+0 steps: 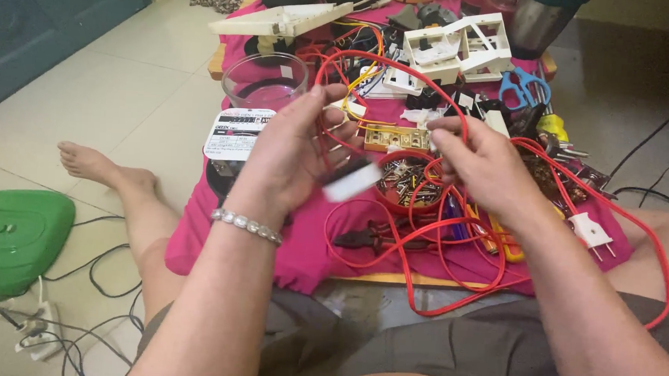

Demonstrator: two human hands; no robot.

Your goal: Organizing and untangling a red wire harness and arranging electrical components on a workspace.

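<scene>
Right now we see both bare hands raised over a low table draped in a pink cloth (300, 255). Our left hand (294, 159), with a pearl bracelet (246, 226) at the wrist, is curled around a small white block (352, 181), blurred, so we cannot tell what kind of part it is. Our right hand (482, 167) pinches the red cable (402, 66) between thumb and fingertips; that cable arches up between the two hands, then loops down across the cloth and over our lap, ending in a white two-pin plug (592, 230) just beside the right forearm. Below the hands sits a red round dish (407, 184) full of screws, with black-handled pliers (366, 235) near it. Further back lie a clear glass bowl (264, 80), blue scissors (524, 87), a white plastic frame (458, 48) and a brass terminal strip (395, 138). On the floor to our left lies a green plastic shell (11, 243).
</scene>
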